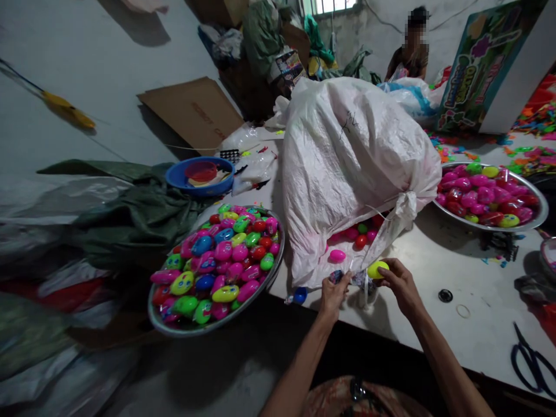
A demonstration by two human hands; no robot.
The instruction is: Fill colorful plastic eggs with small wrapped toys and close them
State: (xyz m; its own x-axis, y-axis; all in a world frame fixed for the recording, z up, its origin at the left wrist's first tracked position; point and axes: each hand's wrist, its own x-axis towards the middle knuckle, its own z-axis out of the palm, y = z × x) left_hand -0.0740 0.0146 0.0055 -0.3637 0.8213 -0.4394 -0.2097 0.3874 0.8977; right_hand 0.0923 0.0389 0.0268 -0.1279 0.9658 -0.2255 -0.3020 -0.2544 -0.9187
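My right hand (400,285) has its fingers closed round a yellow plastic egg (377,269). My left hand (335,294) is pinched on a small printed film wrapper (358,279), which reaches across toward the egg. Just beyond both hands, a big white woven sack (347,162) gapes at its lower edge. Pink, red and green eggs show in its mouth, and one pink egg (337,255) lies in front of them. A blue egg (300,295) rests at the table edge, left of my left hand.
To the left, a metal basin (280,255) is heaped with wrapped eggs; another basin (538,217) stands at the right. Scissors (532,359), a black ring (445,296) and a rubber band (463,311) lie on the table (421,313). A person (408,58) sits at the back.
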